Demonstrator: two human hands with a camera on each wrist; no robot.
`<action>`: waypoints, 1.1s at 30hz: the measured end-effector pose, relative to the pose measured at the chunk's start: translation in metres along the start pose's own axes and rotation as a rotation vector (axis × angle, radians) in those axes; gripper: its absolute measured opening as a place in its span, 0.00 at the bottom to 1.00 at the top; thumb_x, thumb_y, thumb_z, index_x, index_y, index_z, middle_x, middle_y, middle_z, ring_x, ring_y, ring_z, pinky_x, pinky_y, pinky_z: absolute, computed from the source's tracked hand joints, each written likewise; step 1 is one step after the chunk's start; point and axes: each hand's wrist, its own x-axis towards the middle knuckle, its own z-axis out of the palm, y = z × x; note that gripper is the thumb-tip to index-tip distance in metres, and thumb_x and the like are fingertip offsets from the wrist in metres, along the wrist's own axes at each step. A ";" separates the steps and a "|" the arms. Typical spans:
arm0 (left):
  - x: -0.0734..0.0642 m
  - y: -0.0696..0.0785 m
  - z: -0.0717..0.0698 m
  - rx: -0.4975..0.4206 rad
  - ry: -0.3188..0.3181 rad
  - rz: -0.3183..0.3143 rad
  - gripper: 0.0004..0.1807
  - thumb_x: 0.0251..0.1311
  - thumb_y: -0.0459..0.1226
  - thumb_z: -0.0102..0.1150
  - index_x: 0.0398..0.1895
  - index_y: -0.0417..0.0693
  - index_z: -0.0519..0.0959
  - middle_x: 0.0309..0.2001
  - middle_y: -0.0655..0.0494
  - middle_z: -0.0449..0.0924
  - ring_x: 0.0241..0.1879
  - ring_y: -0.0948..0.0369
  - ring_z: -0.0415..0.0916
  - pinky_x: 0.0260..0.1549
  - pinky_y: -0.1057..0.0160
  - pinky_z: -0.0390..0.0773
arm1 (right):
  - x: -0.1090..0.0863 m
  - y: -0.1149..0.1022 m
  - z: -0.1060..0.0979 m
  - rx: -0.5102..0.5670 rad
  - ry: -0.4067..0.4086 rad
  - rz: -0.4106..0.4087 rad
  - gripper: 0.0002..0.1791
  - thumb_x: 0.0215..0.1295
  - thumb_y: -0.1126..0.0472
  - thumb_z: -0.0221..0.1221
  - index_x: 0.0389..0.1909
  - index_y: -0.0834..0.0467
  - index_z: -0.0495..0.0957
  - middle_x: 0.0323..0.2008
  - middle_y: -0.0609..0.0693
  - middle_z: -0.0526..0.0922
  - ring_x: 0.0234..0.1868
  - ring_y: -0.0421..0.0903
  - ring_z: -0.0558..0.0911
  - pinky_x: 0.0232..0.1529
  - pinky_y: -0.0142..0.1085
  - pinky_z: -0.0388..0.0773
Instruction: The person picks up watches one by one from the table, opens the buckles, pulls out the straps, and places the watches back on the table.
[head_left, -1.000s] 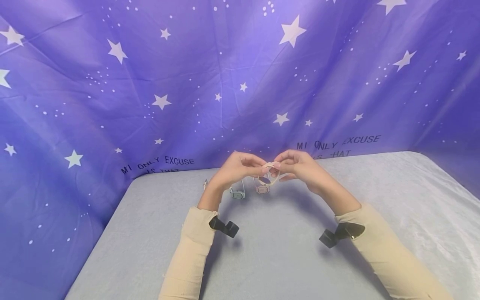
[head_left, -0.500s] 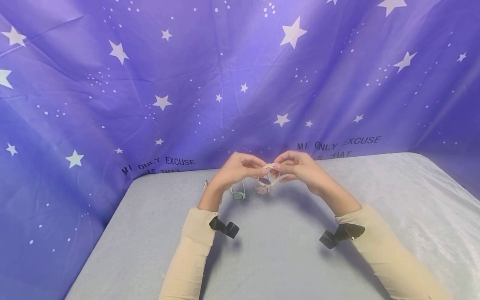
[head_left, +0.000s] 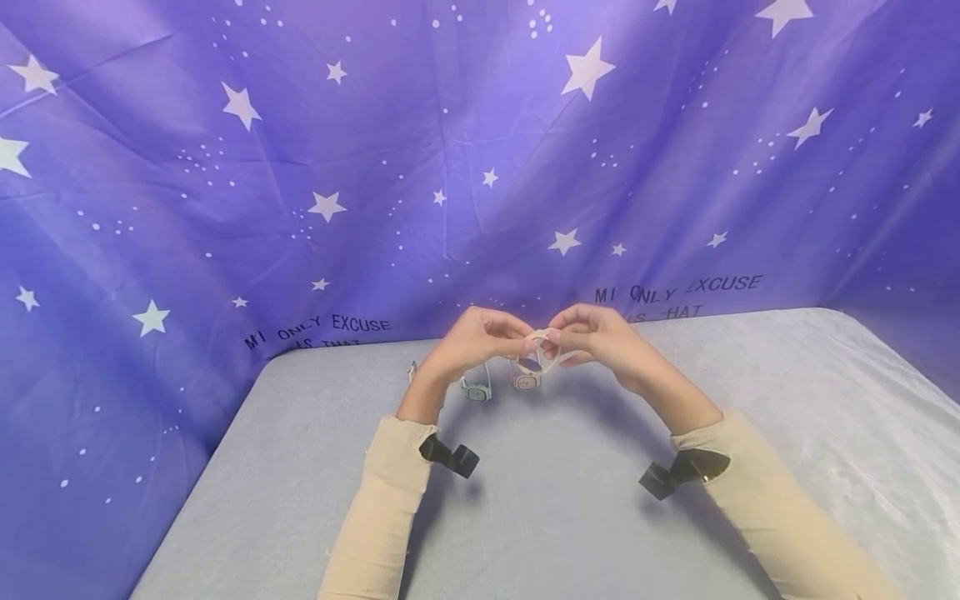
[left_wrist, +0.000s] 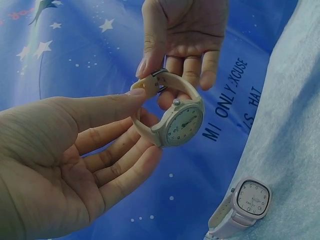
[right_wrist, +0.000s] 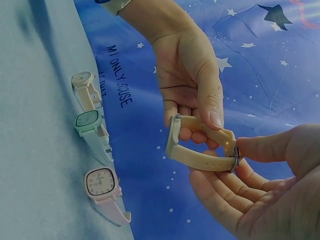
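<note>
A cream wristwatch (left_wrist: 182, 125) with a round white dial is held up above the table between both hands, its strap bent into a loop. My left hand (head_left: 480, 340) pinches the strap, thumb on top and fingers beneath. At the metal buckle (right_wrist: 237, 159), my right hand (head_left: 603, 337) grips the strap with its thumb and fingers. One strap end lies through the buckle in the left wrist view. On the table just below the hands are a pink square watch (right_wrist: 100, 182) and a mint green watch (right_wrist: 88, 119).
A third, beige watch (right_wrist: 83, 79) with a round dial stands farther left in the row on the table. Grey cloth covers the table (head_left: 555, 517). Behind its far edge hangs a purple-blue curtain (head_left: 450, 125) with stars and lettering.
Both hands stay in nearly the same place with the cream wristwatch, the fingers shifting only slightly at the strap. The whole head view has drifted a little downward.
</note>
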 end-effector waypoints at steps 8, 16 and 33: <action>-0.001 0.001 -0.001 0.019 -0.002 -0.004 0.12 0.61 0.37 0.71 0.45 0.39 0.87 0.45 0.33 0.87 0.37 0.55 0.88 0.45 0.54 0.88 | 0.000 0.000 0.001 -0.001 -0.005 0.002 0.17 0.72 0.64 0.58 0.54 0.71 0.72 0.40 0.54 0.89 0.42 0.43 0.87 0.52 0.44 0.87; -0.001 0.000 -0.001 0.001 -0.007 0.003 0.13 0.60 0.35 0.71 0.46 0.38 0.86 0.44 0.35 0.87 0.48 0.33 0.82 0.53 0.39 0.83 | 0.000 0.001 0.001 0.004 -0.010 -0.002 0.16 0.72 0.64 0.58 0.54 0.71 0.72 0.39 0.53 0.89 0.43 0.43 0.87 0.56 0.50 0.85; 0.002 -0.004 -0.001 0.045 0.014 -0.002 0.13 0.60 0.33 0.71 0.46 0.37 0.86 0.40 0.44 0.89 0.43 0.43 0.86 0.49 0.46 0.86 | 0.000 0.003 0.000 -0.009 -0.008 0.001 0.18 0.72 0.64 0.58 0.55 0.71 0.72 0.41 0.55 0.89 0.44 0.44 0.87 0.54 0.47 0.85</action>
